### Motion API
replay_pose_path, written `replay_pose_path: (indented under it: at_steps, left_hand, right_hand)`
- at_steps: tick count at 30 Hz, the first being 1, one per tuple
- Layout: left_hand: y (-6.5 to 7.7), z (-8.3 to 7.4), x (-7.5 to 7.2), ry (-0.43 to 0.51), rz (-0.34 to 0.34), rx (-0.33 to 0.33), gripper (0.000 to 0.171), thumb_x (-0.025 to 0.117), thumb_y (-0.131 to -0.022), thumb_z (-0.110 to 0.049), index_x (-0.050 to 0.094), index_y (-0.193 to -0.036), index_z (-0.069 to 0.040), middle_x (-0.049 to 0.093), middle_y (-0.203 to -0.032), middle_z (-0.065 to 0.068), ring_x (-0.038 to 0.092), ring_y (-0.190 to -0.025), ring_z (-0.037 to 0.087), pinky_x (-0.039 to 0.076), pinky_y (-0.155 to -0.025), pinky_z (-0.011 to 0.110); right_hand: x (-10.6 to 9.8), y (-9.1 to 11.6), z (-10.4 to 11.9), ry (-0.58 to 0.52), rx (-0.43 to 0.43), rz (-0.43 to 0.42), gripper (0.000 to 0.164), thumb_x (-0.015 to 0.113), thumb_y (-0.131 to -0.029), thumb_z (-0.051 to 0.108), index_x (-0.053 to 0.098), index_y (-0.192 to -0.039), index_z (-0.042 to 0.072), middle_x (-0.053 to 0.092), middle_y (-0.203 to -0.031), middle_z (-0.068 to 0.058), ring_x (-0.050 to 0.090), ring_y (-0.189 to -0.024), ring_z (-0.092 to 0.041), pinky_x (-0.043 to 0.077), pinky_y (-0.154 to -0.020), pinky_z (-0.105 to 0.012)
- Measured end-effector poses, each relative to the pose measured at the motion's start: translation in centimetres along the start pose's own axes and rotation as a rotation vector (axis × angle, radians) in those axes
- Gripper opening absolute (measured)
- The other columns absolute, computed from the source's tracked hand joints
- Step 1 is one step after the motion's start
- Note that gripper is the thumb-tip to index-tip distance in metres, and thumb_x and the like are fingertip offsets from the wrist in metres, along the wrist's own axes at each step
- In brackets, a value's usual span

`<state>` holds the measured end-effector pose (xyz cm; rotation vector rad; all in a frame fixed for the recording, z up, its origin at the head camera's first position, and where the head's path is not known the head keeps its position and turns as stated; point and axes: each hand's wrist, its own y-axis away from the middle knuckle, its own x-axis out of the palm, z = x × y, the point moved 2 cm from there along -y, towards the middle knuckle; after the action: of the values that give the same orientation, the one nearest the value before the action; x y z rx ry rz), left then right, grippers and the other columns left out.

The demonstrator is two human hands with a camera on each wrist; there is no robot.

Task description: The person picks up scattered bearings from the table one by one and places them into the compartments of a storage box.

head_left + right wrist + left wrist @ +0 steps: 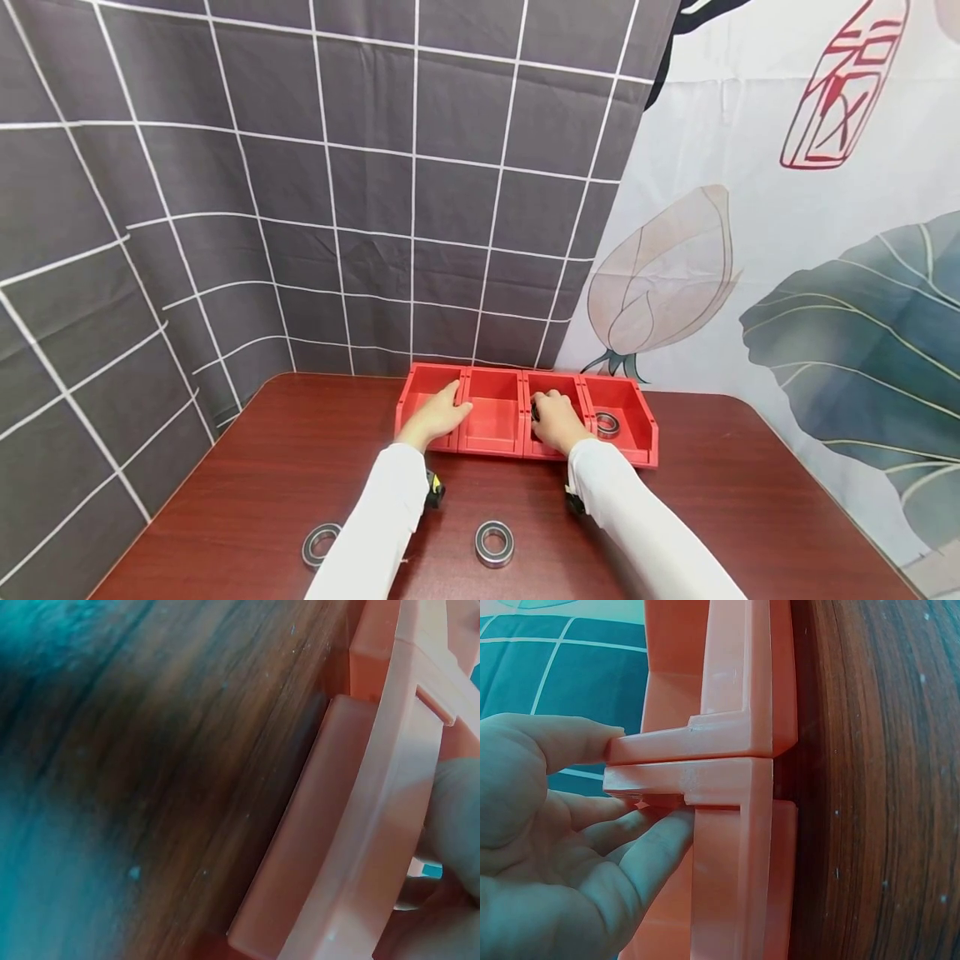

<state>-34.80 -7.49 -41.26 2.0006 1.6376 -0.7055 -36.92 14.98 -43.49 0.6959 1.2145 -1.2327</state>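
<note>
A row of joined red bins [491, 425] stands toward the back of the table. My left hand [438, 414] pinches the adjoining side walls of the two leftmost bins; in the left wrist view the thumb lies on one side and the fingers [656, 851] on the other. My right hand [558, 422] reaches into the third bin, its fingers curled at a dark ring, seemingly a bearing [535, 412], mostly hidden by the hand. In the right wrist view the bin's front wall [375, 825] covers part of that hand. Another bearing [607, 425] lies in the rightmost bin.
Two metal bearings lie on the brown table [247, 475]: one bearing [494, 544] between the forearms, another bearing [318, 546] partly behind the left sleeve. A grey gridded cloth [360, 192] and a floral cloth [787, 250] hang behind the table.
</note>
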Motion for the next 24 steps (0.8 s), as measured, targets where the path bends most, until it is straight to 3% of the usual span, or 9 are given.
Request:
replay_pose_path:
  at_steps: [8,24]
  left_hand:
    - [-0.14,0.19,0.17,-0.015,-0.006,0.007,0.066,0.057,-0.095,-0.027,0.031,-0.149,0.001,0.037,-0.150,0.020,0.035,-0.137,0.038,0.029,-0.111,0.053]
    - [0.15,-0.05,-0.04,-0.006,0.000,-0.001,0.067,0.058,-0.095,-0.029,0.030,-0.149,0.000,0.035,-0.151,0.020,0.033,-0.139,0.037,0.027,-0.112,0.052]
  right_hand:
    - [0.31,-0.36,-0.35,-0.008,0.052,0.053,0.036,0.071,-0.084,0.009,0.064,-0.118,-0.002,0.059,-0.109,-0.023,0.055,-0.100,-0.039,0.047,-0.093,-0.052]
    - [0.44,-0.63,-0.51,0.013,0.048,0.055,0.034,0.072,-0.085,0.012,0.068,-0.116,0.000,0.064,-0.110,-0.022,0.057,-0.106,-0.038,0.045,-0.097,-0.050]
